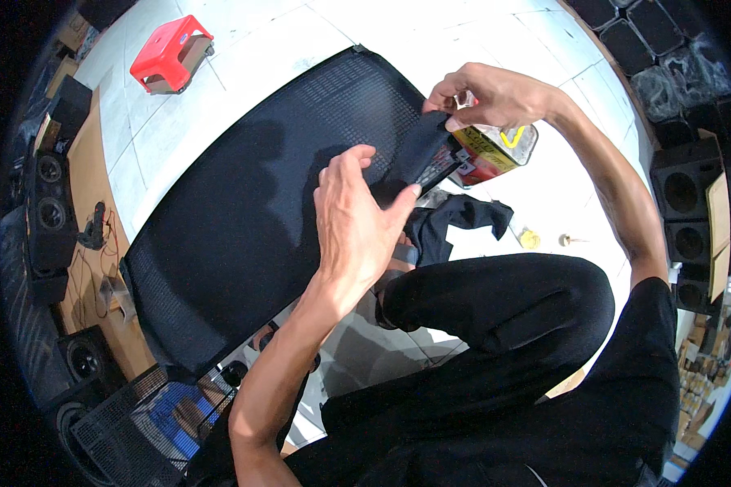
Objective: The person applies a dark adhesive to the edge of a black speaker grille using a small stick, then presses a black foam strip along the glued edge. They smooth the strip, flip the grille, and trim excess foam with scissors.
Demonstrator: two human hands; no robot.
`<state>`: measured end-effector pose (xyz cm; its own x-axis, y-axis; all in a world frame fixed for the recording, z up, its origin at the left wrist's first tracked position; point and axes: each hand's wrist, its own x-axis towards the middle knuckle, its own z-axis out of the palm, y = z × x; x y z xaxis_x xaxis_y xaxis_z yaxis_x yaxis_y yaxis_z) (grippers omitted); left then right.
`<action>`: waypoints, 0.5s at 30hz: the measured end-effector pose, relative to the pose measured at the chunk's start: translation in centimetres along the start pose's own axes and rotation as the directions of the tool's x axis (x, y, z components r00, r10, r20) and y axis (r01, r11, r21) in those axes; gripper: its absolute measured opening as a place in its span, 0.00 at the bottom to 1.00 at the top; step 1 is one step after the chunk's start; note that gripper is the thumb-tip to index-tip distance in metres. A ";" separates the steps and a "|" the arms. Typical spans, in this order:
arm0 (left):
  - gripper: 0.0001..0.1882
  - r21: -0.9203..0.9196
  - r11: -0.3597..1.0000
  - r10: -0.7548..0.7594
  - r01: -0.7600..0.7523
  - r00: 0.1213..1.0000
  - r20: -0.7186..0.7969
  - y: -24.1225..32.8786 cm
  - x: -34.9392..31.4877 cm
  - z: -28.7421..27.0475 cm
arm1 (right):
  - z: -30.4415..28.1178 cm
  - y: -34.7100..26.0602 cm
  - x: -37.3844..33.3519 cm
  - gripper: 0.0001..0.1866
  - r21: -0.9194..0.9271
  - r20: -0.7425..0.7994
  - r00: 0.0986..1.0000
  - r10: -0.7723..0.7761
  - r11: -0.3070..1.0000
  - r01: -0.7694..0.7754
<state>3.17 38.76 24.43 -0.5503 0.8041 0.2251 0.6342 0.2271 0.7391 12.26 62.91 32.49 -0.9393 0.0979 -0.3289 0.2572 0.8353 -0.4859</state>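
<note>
A large black speaker grille lies slantwise before me, with perforated metal showing through its stretched black cloth. At its right end a flap of the cloth is lifted, and part of the bare metal mesh shows under it. My right hand pinches the upper corner of this flap between thumb and fingers. Lower down, my left hand is spread over the grille's right part, its thumb at the flap's lower edge and its fingers apart. A rectangular tin can with a yellow handle stands just beyond the right end.
Black cloth scraps lie by my foot, near a yellow lid and a small brush-like piece. A red stool stands far left. Speaker boxes line the left; more speaker cabinets are stacked right. A bare mesh grille sits lower left.
</note>
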 end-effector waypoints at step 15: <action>0.12 0.088 0.962 0.253 -0.257 0.966 0.059 1.7 0.0 2.3 | 0.8 0.7 -3.2 0.11 -0.056 0.061 0.997 0.057 0.997 -0.054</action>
<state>5.51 40.45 24.24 -0.3390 0.8663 0.3670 0.7995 0.0596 0.5977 15.61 62.71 32.55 -0.9075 0.1123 -0.4047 0.2940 0.8580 -0.4213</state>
